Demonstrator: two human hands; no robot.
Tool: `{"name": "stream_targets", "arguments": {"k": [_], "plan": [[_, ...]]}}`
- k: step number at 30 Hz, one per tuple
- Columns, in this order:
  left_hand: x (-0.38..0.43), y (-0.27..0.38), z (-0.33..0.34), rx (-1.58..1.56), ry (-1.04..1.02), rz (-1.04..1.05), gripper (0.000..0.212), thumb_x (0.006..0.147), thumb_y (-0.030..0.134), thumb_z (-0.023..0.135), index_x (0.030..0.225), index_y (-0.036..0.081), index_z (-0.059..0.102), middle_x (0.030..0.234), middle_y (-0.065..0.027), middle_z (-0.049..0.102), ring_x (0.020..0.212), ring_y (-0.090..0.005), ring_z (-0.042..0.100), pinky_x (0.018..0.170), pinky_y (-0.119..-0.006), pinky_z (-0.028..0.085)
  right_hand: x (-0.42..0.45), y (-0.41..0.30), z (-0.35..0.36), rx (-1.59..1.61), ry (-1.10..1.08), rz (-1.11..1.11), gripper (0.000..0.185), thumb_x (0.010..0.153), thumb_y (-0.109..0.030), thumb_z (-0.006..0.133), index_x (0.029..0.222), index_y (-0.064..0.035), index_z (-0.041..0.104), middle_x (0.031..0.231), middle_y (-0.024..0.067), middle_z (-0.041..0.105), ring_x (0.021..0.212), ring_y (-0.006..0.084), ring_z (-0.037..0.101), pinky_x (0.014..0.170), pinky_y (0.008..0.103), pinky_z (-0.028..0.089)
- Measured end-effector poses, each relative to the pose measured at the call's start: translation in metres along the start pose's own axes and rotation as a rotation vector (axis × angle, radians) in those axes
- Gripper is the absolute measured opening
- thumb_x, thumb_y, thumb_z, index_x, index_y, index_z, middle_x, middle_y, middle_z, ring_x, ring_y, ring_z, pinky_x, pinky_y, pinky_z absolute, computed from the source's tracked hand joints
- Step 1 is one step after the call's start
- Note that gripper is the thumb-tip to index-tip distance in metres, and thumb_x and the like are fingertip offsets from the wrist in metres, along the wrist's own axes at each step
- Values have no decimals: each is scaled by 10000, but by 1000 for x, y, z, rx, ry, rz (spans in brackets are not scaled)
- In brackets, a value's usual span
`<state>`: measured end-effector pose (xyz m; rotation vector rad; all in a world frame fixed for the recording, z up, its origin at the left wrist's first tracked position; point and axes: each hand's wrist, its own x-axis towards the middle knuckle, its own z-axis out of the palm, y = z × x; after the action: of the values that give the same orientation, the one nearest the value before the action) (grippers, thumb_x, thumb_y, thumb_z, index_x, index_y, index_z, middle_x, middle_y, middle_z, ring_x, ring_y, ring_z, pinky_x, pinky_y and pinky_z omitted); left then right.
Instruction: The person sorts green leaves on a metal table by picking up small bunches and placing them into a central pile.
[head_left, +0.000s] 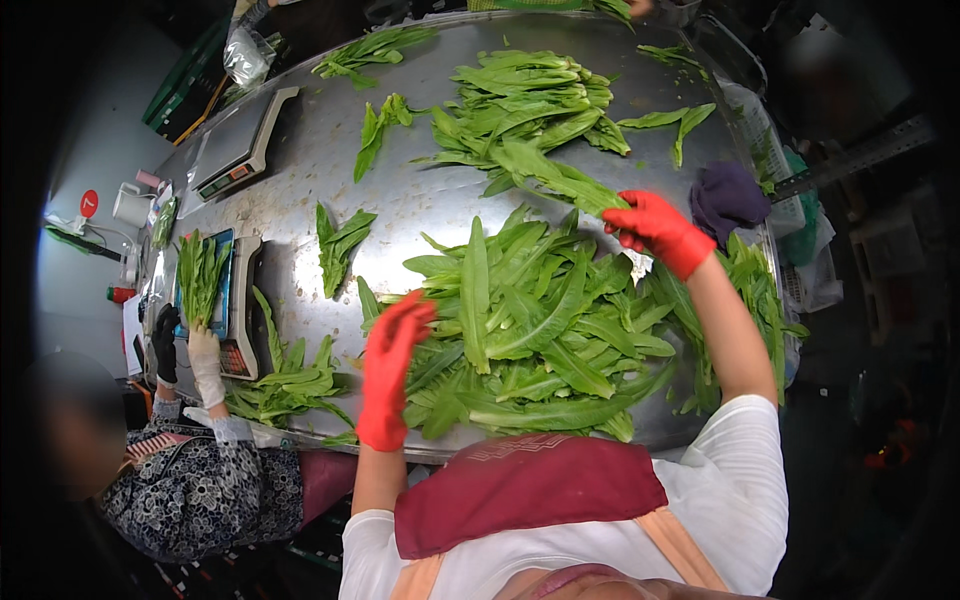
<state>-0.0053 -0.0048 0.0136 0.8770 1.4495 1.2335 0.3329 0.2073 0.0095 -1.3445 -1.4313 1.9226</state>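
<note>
Two red rubber gloves cover my hands. My right hand (651, 228) grips the end of a bunch of long green leaves (559, 178), whose other end rests at the near edge of a stacked heap of leaf lettuce (529, 101). Beside the left edge of a loose pile of long lettuce leaves (540, 322), my left hand (394, 364) hovers with nothing visible in it; its fingers are partly bent and apart. That loose pile spreads over the metal table (300, 161) in front of my apron.
At the left a co-worker's gloved hands (201, 352) hold a lettuce bunch (201, 277) over a weighing scale (244, 300). Another scale (244, 142) stands farther back. A purple cloth (727, 199) and a white plastic basket (757, 142) are at the right edge.
</note>
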Motion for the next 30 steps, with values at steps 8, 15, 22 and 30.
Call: {"name": "stream_targets", "arguments": {"k": [8,15,22,30], "plan": [[-14,-27,102,-659,-554,-144,502,962,256,450,1395,58,292,1383,-129,390,1243,-244,415,1001,-405,373,-97,41,148,-248,130,-559,508,802,-194,687,1223,11,488,1131,116,576,1008,178,533,870,297,425],[-37,-34,87,-748,-491,-197,454,950,233,477,1358,67,369,1340,-101,452,1162,-223,501,956,-393,430,-119,66,172,-68,177,-549,272,867,-110,603,1105,21,600,890,57,659,768,90,569,661,230,451],[-53,-50,82,-738,-257,-260,274,920,199,546,1145,43,542,1138,-82,599,1023,-214,592,869,-365,499,-102,95,181,337,315,-454,163,934,-135,516,898,24,523,930,121,651,823,151,612,744,262,476],[-64,-35,84,-661,-101,-254,228,887,221,606,979,14,591,974,-93,646,863,-185,633,734,-333,543,-101,103,155,317,379,-344,195,932,-157,517,1014,19,530,945,125,644,777,148,618,741,267,485]]}}
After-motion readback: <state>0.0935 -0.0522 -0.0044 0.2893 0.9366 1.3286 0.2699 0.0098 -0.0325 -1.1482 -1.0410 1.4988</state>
